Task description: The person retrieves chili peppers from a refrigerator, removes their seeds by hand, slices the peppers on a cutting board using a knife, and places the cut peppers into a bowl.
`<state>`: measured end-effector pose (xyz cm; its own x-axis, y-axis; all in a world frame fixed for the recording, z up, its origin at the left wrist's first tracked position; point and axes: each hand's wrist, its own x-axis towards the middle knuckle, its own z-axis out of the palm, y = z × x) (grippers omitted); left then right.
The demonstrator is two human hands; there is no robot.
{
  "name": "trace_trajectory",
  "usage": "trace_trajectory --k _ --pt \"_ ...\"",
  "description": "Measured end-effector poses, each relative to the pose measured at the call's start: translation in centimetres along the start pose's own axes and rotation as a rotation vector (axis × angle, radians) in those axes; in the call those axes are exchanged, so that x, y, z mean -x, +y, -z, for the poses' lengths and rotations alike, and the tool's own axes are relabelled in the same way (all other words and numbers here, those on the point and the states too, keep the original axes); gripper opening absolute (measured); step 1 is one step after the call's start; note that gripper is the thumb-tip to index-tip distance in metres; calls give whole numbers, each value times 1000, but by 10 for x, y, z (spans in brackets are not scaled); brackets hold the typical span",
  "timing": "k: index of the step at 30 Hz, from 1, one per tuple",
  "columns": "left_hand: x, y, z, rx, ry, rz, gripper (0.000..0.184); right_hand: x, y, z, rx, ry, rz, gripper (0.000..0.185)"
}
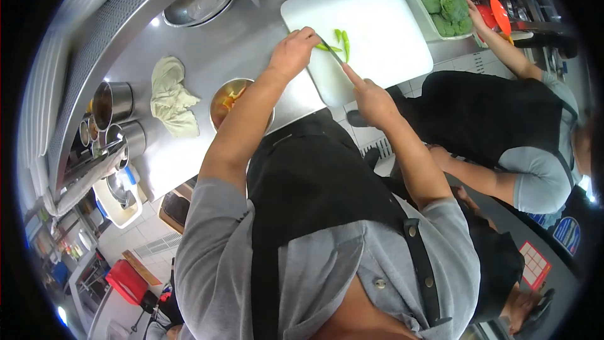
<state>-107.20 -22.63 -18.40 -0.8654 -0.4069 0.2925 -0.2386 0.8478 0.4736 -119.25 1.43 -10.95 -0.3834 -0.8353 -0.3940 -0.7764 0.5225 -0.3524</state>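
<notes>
On a white cutting board [387, 31], my right hand [375, 102] grips a knife [333, 52], its index finger stretched along the top of the blade. My left hand [293, 53] is closed at the board's left edge, its fingertips pinching a green chili pepper [321, 46] beside the blade tip. A few more green chili pieces [345, 44] lie just past the knife. Below my left forearm stands a metal bowl [216, 104] with orange and yellow pieces in it, partly hidden by the arm.
A tub of broccoli [441, 3] stands beyond the board. A crumpled cloth [171, 97], metal pots [113, 102] and metal bowls [202, 3] are on the counter to the left. A co-worker in a black apron [484, 113] stands close on the right.
</notes>
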Motion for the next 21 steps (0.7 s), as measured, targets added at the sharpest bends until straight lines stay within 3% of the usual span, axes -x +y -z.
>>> trace_trajectory --k 7,12,15,18,21 --pt "-2 -3 5 33 -14 -8 19 -11 -4 -2 -156 81 113 74" --pt "1 -6 -3 57 44 -24 15 -25 -13 -31 -158 99 77 75" --pt "0 -3 0 101 62 -9 13 -38 -17 -7 -216 59 58 76" --pt "2 3 7 185 11 102 13 -34 4 11 -262 300 106 77" --pt "13 22 22 271 54 242 21 -54 50 18 -35 419 -34 72"
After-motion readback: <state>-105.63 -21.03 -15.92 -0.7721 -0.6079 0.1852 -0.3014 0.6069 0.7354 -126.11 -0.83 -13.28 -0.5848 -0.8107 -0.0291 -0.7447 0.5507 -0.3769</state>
